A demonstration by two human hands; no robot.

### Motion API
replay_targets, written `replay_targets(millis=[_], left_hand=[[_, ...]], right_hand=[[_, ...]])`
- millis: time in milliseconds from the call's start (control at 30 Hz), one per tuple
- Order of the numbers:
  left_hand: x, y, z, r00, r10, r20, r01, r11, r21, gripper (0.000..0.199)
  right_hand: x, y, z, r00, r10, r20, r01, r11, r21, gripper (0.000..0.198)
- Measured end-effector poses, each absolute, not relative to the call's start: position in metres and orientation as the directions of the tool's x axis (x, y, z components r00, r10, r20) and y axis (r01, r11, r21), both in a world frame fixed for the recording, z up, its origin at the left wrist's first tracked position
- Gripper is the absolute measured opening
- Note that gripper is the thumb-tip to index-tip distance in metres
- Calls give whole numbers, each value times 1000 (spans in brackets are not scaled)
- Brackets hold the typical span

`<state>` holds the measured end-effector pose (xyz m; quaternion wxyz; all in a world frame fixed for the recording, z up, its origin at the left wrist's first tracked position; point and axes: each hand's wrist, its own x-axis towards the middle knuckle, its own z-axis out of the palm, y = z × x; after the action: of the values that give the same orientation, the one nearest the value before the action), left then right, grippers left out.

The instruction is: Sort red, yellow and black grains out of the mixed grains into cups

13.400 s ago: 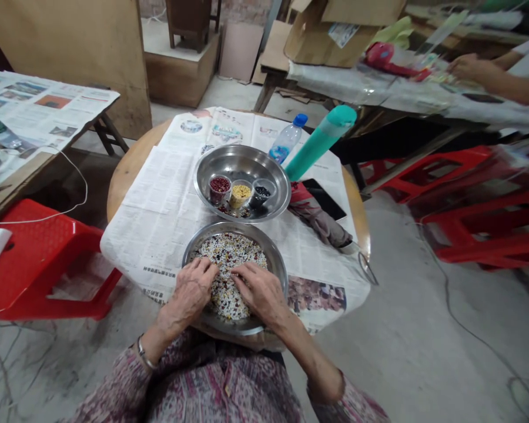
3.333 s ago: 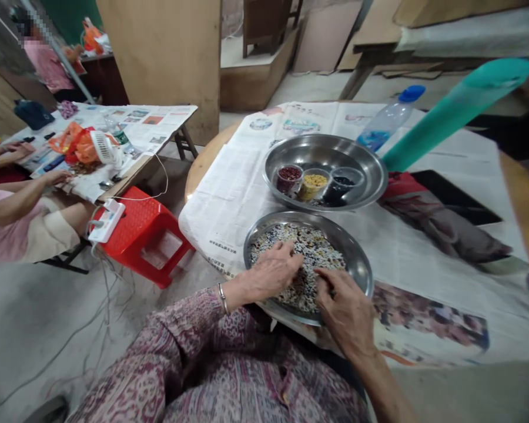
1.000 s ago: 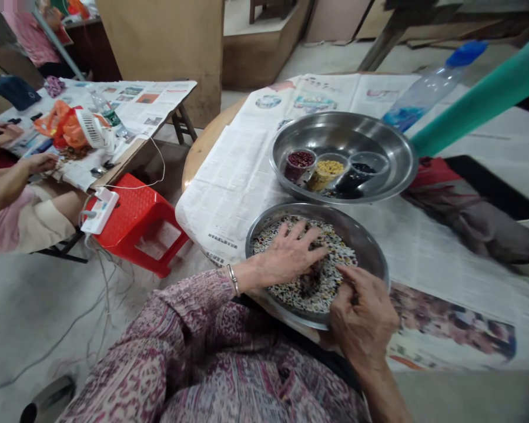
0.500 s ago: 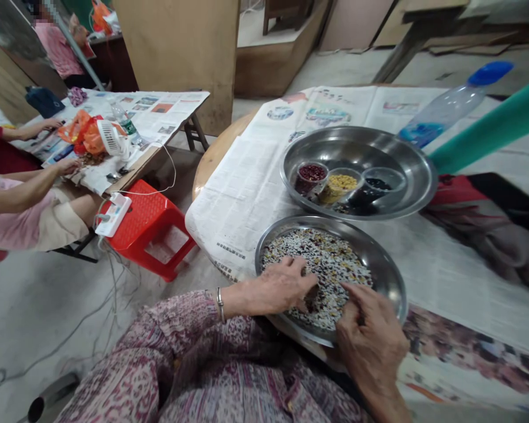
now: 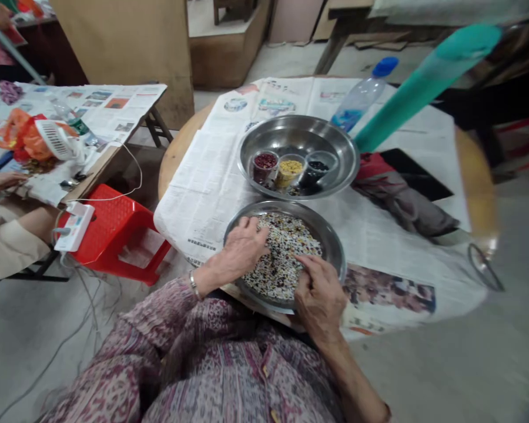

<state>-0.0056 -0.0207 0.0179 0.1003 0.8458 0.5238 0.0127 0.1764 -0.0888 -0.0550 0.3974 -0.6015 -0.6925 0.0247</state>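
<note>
A steel basin [image 5: 337, 249] in front of me holds a layer of mixed grains [image 5: 275, 264], mostly white with dark and yellow ones. Over its left side, my left hand [image 5: 244, 249] is open, fingers apart and tips down at the grains. My right hand [image 5: 321, 294] is at the right rim; its index finger points onto the grains while the other fingers curl inward, hiding whatever they may hold. Behind stands a wider steel basin [image 5: 295, 126] with three clear cups: dark red beans [image 5: 265, 161], yellow grains [image 5: 290, 168] and black beans [image 5: 318, 165].
Newspaper [image 5: 194, 194] covers the round table. Toward the right are a plastic bottle [image 5: 365, 94], a green tube [image 5: 427, 85] and a grey-red cloth bundle [image 5: 405, 200]. A red stool [image 5: 110, 229] carries a power strip [image 5: 74, 226]. Another person's hand [image 5: 6, 181] works at the left table.
The view has swung right, so everything sits further left. Both my hands stay at the grains, with my right index finger still pointing onto them.
</note>
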Motion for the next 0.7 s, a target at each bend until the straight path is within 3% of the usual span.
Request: replay_targets(millis=[100,167,267,367,433,500,567,700], left_hand=[[-15,-36,20,454,876,-166,887,-425,182,58],[-13,-47,19,489,844,-219,869,-449,209,51],[2,-58,12,576,773,-265,812,-505,292,20],[20,-56,3,692,708,-145,707,-623,334,26],[29,-49,-3,699,713,-55,698,-664,269,36],[33,-40,-7,695,719,-7,705,-679,204,31],[33,-29,-8,688,725,-13,715,-675,182,26],[21,-12,-3,625,775,-94,771,-593,234,35]], right_hand=[[175,-88,-55,52,849,526,812,271,-518,31],[175,-88,-55,59,844,533,812,271,-518,31],[176,-88,-55,50,832,553,808,292,-512,30],[178,-88,-55,47,812,581,801,317,-508,30],[178,-88,-56,52,805,591,797,323,-510,31],[178,-88,-56,52,805,592,795,325,-512,32],[178,-88,-57,54,806,589,797,321,-512,32],[177,-89,-55,55,817,574,806,303,-508,32]])
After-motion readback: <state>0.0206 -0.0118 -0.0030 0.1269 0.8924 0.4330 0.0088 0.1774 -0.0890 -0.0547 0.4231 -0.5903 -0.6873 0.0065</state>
